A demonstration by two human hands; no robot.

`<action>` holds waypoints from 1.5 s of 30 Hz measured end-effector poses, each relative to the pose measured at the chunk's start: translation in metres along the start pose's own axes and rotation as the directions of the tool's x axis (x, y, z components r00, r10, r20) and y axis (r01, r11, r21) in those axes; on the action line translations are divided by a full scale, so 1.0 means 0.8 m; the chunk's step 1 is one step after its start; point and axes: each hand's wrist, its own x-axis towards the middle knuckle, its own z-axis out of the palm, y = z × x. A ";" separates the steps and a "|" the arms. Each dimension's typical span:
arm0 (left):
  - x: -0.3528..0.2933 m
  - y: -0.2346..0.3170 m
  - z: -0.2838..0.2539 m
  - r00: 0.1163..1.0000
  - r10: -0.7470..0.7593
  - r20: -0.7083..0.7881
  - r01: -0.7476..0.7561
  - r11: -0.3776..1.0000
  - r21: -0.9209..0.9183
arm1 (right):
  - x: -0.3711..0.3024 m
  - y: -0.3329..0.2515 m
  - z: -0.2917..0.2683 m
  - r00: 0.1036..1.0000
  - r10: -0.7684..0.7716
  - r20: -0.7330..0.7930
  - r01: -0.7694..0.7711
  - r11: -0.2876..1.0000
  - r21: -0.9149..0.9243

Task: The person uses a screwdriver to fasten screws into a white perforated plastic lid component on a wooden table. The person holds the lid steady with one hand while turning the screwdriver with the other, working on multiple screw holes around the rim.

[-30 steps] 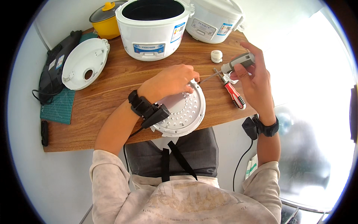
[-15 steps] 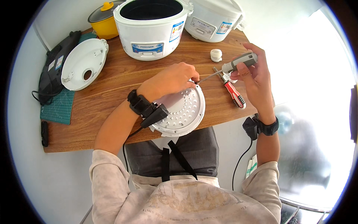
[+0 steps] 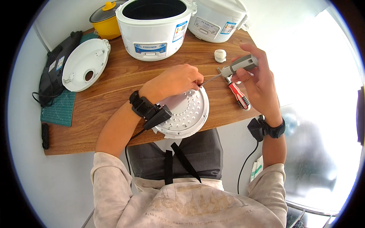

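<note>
A round, dimpled metal plate with a white rim lies at the table's near edge, partly hidden under my left wrist. My left hand reaches over its far side, fingers pinched together by the rim. Something small and dark shows at those fingertips, too small to make out. In my right hand is a screwdriver with a grey and white handle, held tilted. Its thin shaft slopes down leftward, and the tip meets the spot at my left fingertips. Under the right hand lies a red and black handled tool.
Behind stand an open white rice cooker, a closed one and a yellow pot. A white lid shell leans at left beside a black appliance and green mat. A small white cap stands right of centre.
My right hand has shifted slightly, its fingers changing place around the screwdriver handle, which has moved a little left and down. My left hand and the plate stay nearly still.
</note>
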 end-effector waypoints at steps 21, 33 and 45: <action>-0.002 -0.001 -0.002 0.999 -0.041 -0.023 0.041 0.999 0.005 | 0.005 -0.001 -0.002 1.000 -0.001 0.017 0.002 0.998 -0.069; -0.006 -0.006 0.003 0.996 -0.071 0.046 0.066 0.993 0.101 | 0.008 -0.003 0.004 0.998 0.048 0.036 -0.044 0.993 -0.105; -0.008 -0.004 0.002 0.998 -0.040 0.039 0.036 0.995 0.098 | 0.010 -0.002 0.009 0.998 0.023 0.051 -0.015 0.989 -0.147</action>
